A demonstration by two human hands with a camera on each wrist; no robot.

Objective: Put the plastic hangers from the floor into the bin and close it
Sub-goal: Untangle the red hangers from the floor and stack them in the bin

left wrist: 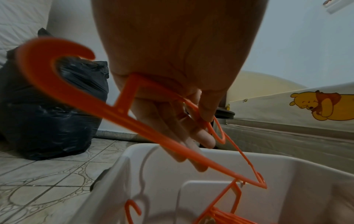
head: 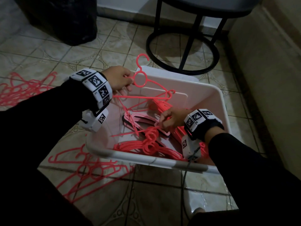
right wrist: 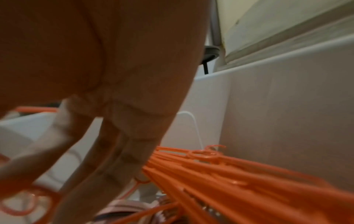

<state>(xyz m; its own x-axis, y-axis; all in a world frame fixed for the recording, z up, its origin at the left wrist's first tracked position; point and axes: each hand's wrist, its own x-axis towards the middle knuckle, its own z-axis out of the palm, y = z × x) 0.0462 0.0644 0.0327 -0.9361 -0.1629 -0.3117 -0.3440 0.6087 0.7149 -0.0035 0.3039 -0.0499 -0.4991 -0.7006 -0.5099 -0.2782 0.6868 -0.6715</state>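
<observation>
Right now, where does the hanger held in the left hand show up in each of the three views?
Head: the held hanger is upper centre, over the bin's far rim, its neck pinched by the left hand.
Left wrist: it runs diagonally from the hook at upper left to lower right, under the palm.
Right wrist: I cannot pick it out; only hangers stacked in the bin are clear.
Shared landmark: the white bin.

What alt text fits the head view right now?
A left hand holds a hanger over a white bin while the right hand reaches into hangers inside it. More hangers lie on the tiled floor.
</observation>
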